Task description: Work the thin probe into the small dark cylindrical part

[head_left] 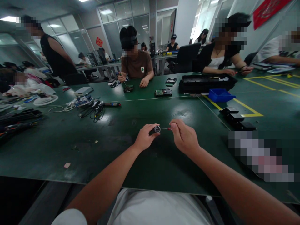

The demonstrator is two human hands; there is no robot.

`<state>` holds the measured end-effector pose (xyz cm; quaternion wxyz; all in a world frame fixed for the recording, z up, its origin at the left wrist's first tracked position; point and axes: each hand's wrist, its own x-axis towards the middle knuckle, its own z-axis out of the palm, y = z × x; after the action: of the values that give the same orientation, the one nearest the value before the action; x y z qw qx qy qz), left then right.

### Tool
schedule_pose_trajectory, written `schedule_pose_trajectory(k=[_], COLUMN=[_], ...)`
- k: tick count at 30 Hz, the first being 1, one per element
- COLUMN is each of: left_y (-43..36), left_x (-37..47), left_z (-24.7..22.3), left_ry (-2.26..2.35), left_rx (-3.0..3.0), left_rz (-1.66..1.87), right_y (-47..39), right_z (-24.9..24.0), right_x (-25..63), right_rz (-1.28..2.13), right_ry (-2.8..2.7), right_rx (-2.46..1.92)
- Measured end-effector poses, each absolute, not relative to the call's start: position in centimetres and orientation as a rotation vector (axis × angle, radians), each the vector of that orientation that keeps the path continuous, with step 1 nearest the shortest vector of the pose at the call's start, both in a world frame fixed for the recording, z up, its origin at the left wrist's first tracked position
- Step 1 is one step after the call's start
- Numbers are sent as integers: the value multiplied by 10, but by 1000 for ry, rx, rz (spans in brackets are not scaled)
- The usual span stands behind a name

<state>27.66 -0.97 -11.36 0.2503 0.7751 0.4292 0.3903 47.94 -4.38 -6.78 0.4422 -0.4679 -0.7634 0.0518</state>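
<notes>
In the head view, my left hand (145,137) is closed around a small dark cylindrical part (157,129), whose round end shows a light ring. My right hand (184,135) grips a screwdriver (169,128) by its red handle, mostly hidden in the fingers. The thin metal shaft points left and reaches the side of the cylindrical part; whether its tip sits in a screw is too small to tell. Both hands are above the green table (131,168), near its front edge.
Cables (96,109) lie at the left. Circuit boards (163,92) and a long black case (207,82) are farther back. A blue tray (220,95) and black parts (237,118) sit at the right. A person (136,62) works across the table.
</notes>
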Motion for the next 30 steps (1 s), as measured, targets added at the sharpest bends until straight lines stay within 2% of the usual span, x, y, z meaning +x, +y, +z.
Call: schedule_pose_trajectory(k=[8, 12, 15, 17, 20, 30], left_y=[-10, -9, -7, -5, -5, -7], left_x=[278, 278, 277, 276, 274, 274], left_z=[-111, -110, -108, -106, -106, -108], left_ry=[1295, 1264, 1188, 1228, 1299, 1349], left_rx=[2166, 2217, 2298, 2284, 2216, 2219], left_rz=[1030, 1049, 1096, 1092, 1029, 930], right_y=[-34, -20, -9, -3, -2, -22], right_z=[-76, -82, -88, -92, -94, -81], right_x=[483, 487, 489, 491, 492, 489], right_rz=[323, 647, 1026, 1128, 1014, 492], right_ry=[-1724, -1457, -1118, -979, -989, -1549], right_rx=[-1078, -1124, -1079, -1060, -1061, -1200])
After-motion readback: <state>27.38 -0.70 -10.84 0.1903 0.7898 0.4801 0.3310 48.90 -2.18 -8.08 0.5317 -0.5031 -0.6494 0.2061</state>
